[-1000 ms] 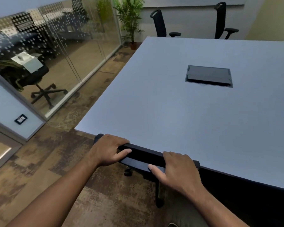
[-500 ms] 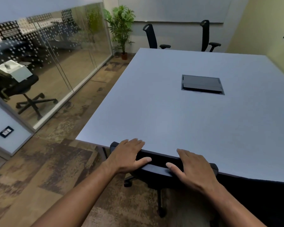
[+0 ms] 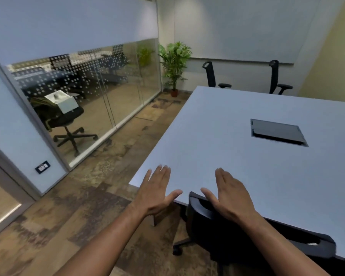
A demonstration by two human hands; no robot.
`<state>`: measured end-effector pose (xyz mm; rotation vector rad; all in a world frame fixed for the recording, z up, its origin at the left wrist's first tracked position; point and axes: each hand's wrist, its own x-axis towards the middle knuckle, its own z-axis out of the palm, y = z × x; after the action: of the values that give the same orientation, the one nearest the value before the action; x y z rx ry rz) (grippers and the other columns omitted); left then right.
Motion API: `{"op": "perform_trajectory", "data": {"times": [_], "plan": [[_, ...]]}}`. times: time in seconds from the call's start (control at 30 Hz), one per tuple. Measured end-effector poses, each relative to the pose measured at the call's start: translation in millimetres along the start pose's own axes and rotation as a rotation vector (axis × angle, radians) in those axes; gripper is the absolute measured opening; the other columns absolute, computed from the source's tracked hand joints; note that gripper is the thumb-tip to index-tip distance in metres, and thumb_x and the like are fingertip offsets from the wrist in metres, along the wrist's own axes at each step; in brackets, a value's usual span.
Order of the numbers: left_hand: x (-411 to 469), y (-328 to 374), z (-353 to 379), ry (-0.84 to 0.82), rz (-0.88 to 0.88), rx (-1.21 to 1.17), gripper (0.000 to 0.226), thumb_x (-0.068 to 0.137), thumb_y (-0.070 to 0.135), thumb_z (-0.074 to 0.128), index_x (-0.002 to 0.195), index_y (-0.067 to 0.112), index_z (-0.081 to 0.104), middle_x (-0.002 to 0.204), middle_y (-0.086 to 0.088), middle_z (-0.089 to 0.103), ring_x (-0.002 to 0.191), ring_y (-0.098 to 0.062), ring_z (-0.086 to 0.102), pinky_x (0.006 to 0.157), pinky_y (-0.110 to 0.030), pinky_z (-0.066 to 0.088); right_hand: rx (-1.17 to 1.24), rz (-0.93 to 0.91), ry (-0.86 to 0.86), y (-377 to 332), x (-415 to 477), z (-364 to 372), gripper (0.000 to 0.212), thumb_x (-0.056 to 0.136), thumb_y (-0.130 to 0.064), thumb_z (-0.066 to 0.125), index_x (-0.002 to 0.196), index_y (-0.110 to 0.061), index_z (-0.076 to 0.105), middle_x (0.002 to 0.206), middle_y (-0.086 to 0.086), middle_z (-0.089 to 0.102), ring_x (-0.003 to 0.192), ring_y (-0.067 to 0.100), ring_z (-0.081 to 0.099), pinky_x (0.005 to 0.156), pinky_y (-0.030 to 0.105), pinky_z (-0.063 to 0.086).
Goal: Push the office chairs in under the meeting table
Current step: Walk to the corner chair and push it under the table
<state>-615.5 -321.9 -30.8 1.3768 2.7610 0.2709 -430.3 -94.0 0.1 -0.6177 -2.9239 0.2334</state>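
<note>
A black office chair (image 3: 211, 230) stands against the near edge of the grey meeting table (image 3: 237, 156), its backrest top touching the edge. My left hand (image 3: 154, 191) hovers flat over the table's near left corner, fingers spread, holding nothing. My right hand (image 3: 230, 196) is flat and open above the chair's backrest top; whether it touches the backrest I cannot tell. Two more black chairs (image 3: 212, 75) (image 3: 276, 78) stand at the table's far side, backs upright above the tabletop.
A black cable hatch (image 3: 278, 131) is set in the tabletop. A glass partition (image 3: 100, 92) runs along the left, with a chair behind it. A potted plant (image 3: 174, 66) stands in the far corner. Patterned carpet (image 3: 78, 216) lies left of the table.
Both hands have let go of the chair's backrest top and lifted, fingers now flat and open. The view has swung up and to the left.
</note>
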Motion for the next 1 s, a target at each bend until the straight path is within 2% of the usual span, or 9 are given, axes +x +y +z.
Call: {"op": "perform_trajectory", "data": {"times": [0.1,0.2,0.27,0.37,0.47,0.57,0.77,0.9,1.0], "plan": [[-12.5,-38.5,-15.3,0.045,-0.059,-0.006,0.111,0.094,0.091,0.002,0.173,0.014,0.004,0.182,-0.003,0.0,0.167,-0.016,-0.011,0.134,-0.045,-0.012,0.007,-0.007,0.017,-39.6,24.0,10.6,0.107,0.095,-0.09,0.001,0.16,-0.011,0.034,0.16,0.013,0.048,0.138,0.032,0.051,0.116,0.047,0.043],[-21.7,-76.4,-30.2,0.07,-0.111,0.006,0.115,0.091,0.092,-0.004,0.173,0.012,0.004,0.183,-0.006,0.001,0.168,-0.02,-0.009,0.135,-0.049,-0.009,0.01,-0.016,0.004,-79.7,49.3,24.9,0.111,0.093,-0.09,-0.006,0.169,-0.014,0.022,0.177,0.01,0.028,0.158,0.032,0.034,0.129,0.048,0.028],[-25.1,-101.2,-38.2,0.082,-0.148,0.012,0.116,0.09,0.092,-0.006,0.173,0.012,0.004,0.183,-0.006,0.0,0.168,-0.02,-0.01,0.136,-0.051,-0.007,0.016,-0.023,-0.004,-103.2,67.6,35.5,0.112,0.091,-0.09,-0.009,0.171,-0.016,0.016,0.18,0.008,0.018,0.163,0.03,0.024,0.132,0.048,0.02],[-26.2,-136.9,-45.5,0.09,-0.194,0.025,0.113,0.091,0.09,-0.004,0.173,0.012,0.001,0.182,-0.006,-0.004,0.167,-0.02,-0.013,0.135,-0.052,-0.004,0.035,-0.04,-0.006,-133.4,96.8,51.7,0.109,0.094,-0.09,-0.007,0.172,-0.017,0.012,0.182,0.007,0.011,0.166,0.029,0.016,0.133,0.048,0.012],[-22.3,-170.0,-46.7,0.1,-0.221,0.027,0.113,0.091,0.09,-0.006,0.173,0.013,0.0,0.182,-0.008,-0.005,0.167,-0.02,-0.015,0.135,-0.053,-0.005,0.043,-0.065,-0.003,-158.4,129.1,70.2,0.104,0.098,-0.088,-0.001,0.171,-0.015,0.014,0.181,0.008,0.015,0.165,0.032,0.02,0.132,0.049,0.013],[-10.2,-206.7,-43.3,0.088,-0.234,0.035,0.114,0.09,0.091,-0.006,0.173,0.012,-0.002,0.182,-0.009,-0.006,0.167,-0.021,-0.016,0.135,-0.052,-0.007,0.056,-0.085,-0.012,-183.6,166.0,90.7,0.102,0.1,-0.088,0.004,0.172,-0.016,0.01,0.182,0.008,0.01,0.166,0.032,0.016,0.129,0.046,0.005],[52.7,-302.5,-36.9,0.055,-0.219,0.12,0.108,0.096,0.089,0.0,0.171,0.011,-0.009,0.181,-0.011,-0.011,0.166,-0.023,-0.02,0.135,-0.052,-0.009,0.082,-0.096,0.0,-238.7,259.0,140.7,0.104,0.097,-0.089,0.0,0.173,-0.017,-0.008,0.179,0.005,-0.016,0.164,0.025,-0.014,0.13,0.044,-0.007],[113.2,-377.1,-40.3,0.047,-0.174,0.137,0.107,0.097,0.09,0.001,0.171,0.012,-0.01,0.181,-0.012,-0.01,0.165,-0.023,-0.021,0.135,-0.05,-0.012,0.107,-0.068,0.005,-281.6,339.1,164.1,0.103,0.099,-0.085,0.001,0.172,-0.013,-0.008,0.179,0.009,-0.015,0.166,0.026,-0.012,0.132,0.044,-0.005],[158.5,-429.0,-51.4,0.046,-0.147,0.163,0.106,0.098,0.089,0.001,0.169,0.011,-0.011,0.181,-0.013,-0.01,0.164,-0.023,-0.023,0.133,-0.047,-0.017,0.102,-0.059,0.026,-312.1,396.2,176.3,0.106,0.096,-0.085,-0.007,0.172,-0.011,-0.007,0.179,0.01,-0.015,0.166,0.027,-0.012,0.132,0.044,-0.006]]}}
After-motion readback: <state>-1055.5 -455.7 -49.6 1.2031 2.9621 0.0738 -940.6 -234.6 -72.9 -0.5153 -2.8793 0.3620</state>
